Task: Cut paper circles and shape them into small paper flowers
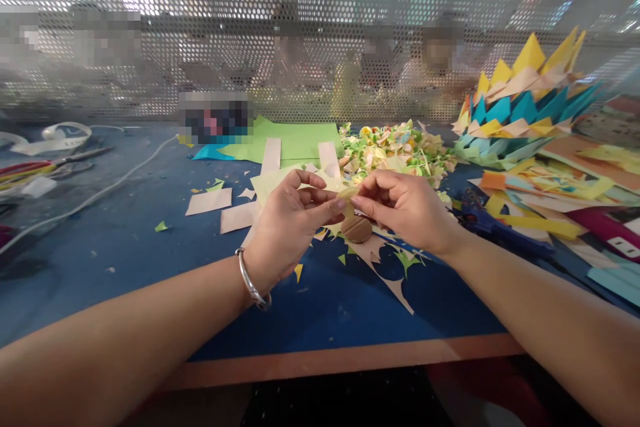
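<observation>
My left hand (pixel 293 220) and my right hand (pixel 403 207) meet above the blue table (pixel 125 240), both pinching one small pale yellow paper piece (pixel 347 195) between thumb and fingertips. A silver bangle (pixel 251 280) circles my left wrist. Just below the pinch a small tan rolled paper piece (pixel 356 228) lies on the table among cut scraps. Pale yellow and pink paper strips (pixel 273 160) lie just behind my hands.
A heap of small folded paper bits (pixel 395 147) sits behind my hands. A spiky yellow and teal paper stack (pixel 520 103) and loose coloured sheets fill the right side. Green sheets (pixel 300 139), scissors (pixel 60 163) and a white cable lie left. A perforated screen backs the table, people beyond.
</observation>
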A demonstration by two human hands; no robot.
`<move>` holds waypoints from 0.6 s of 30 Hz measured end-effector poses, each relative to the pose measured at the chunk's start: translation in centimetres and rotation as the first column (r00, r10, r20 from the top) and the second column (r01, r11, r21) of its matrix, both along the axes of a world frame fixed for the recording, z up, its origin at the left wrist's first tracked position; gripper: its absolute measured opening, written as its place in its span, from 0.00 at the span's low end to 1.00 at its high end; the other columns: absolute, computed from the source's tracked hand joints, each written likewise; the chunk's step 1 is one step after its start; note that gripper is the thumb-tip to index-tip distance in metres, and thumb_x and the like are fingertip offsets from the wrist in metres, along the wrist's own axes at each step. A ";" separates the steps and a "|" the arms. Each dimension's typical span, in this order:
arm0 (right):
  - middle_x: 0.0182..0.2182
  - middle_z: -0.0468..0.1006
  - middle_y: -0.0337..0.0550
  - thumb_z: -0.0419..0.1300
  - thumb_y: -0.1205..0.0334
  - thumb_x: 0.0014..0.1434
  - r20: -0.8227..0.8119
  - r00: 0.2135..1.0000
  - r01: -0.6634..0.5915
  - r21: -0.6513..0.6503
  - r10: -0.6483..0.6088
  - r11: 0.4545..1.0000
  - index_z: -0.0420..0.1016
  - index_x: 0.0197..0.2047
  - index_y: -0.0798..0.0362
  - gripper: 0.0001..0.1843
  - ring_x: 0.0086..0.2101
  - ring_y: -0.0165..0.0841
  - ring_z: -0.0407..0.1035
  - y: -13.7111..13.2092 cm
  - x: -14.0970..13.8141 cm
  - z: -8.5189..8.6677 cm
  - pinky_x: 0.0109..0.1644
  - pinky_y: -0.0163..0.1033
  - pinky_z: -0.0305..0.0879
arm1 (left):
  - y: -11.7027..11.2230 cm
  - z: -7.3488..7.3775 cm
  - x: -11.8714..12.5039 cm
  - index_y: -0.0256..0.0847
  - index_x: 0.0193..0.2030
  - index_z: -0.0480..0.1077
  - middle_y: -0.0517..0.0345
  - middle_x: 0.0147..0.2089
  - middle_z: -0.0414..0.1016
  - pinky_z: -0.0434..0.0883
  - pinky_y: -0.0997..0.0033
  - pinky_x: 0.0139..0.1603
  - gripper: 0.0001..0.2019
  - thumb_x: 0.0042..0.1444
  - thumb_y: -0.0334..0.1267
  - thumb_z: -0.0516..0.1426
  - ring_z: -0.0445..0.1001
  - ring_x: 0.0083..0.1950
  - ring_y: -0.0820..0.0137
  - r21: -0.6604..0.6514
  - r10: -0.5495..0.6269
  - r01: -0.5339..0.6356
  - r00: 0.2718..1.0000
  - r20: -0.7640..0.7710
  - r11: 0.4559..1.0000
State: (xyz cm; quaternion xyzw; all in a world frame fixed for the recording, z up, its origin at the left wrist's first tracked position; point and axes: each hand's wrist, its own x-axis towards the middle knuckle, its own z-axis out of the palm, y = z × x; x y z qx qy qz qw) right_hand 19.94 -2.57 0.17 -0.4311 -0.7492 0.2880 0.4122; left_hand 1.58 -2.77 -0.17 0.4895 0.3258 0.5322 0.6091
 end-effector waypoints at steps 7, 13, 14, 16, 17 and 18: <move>0.24 0.70 0.36 0.61 0.55 0.59 0.042 0.999 0.009 0.035 -0.011 0.999 0.69 0.32 0.54 0.11 0.23 0.26 0.63 0.0 -0.1 -0.2 0.26 0.34 0.59 | -0.3 0.2 0.4 0.39 0.37 0.61 0.68 0.26 0.71 0.76 0.69 0.36 0.19 0.45 0.25 0.66 0.72 0.28 0.77 -0.092 -0.020 0.023 0.999 0.030 0.995; 0.26 0.72 0.37 0.61 0.57 0.59 0.080 0.997 0.010 0.125 -0.020 0.992 0.70 0.32 0.53 0.09 0.24 0.27 0.65 -0.3 -0.3 -0.1 0.28 0.34 0.61 | -0.7 0.0 0.6 0.41 0.39 0.60 0.66 0.27 0.72 0.72 0.72 0.38 0.18 0.48 0.26 0.64 0.75 0.30 0.75 -0.201 -0.009 0.023 0.998 0.070 0.979; 0.25 0.72 0.37 0.61 0.58 0.59 0.093 0.995 0.011 0.148 -0.025 0.989 0.70 0.32 0.53 0.08 0.24 0.26 0.64 -0.3 -0.4 -0.1 0.28 0.34 0.61 | -0.8 0.0 0.6 0.41 0.39 0.60 0.65 0.27 0.72 0.71 0.72 0.38 0.17 0.48 0.26 0.64 0.75 0.30 0.75 -0.221 -0.004 0.019 0.998 0.069 0.975; 0.25 0.70 0.37 0.61 0.59 0.59 0.122 0.992 0.013 0.202 -0.038 0.979 0.69 0.31 0.53 0.08 0.23 0.26 0.63 -0.4 -0.5 -0.1 0.27 0.33 0.59 | -0.8 -0.1 0.6 0.41 0.39 0.60 0.64 0.27 0.73 0.70 0.73 0.38 0.17 0.49 0.26 0.63 0.75 0.30 0.75 -0.246 0.004 0.012 0.998 0.064 0.969; 0.24 0.70 0.36 0.60 0.60 0.60 0.135 0.990 0.009 0.225 -0.040 0.974 0.69 0.31 0.53 0.08 0.23 0.25 0.62 -0.4 -0.5 0.0 0.26 0.33 0.58 | -0.8 -0.1 0.6 0.41 0.38 0.60 0.65 0.27 0.72 0.70 0.73 0.38 0.16 0.49 0.26 0.63 0.75 0.30 0.75 -0.246 0.007 0.008 0.998 0.063 0.969; 0.24 0.69 0.36 0.60 0.60 0.60 0.147 0.988 0.003 0.246 -0.040 0.969 0.69 0.30 0.53 0.08 0.23 0.25 0.61 -0.4 -0.5 0.0 0.25 0.33 0.58 | -0.8 -0.1 0.6 0.41 0.37 0.60 0.65 0.26 0.72 0.70 0.73 0.37 0.16 0.49 0.26 0.63 0.75 0.29 0.75 -0.239 0.007 0.007 0.998 0.060 0.971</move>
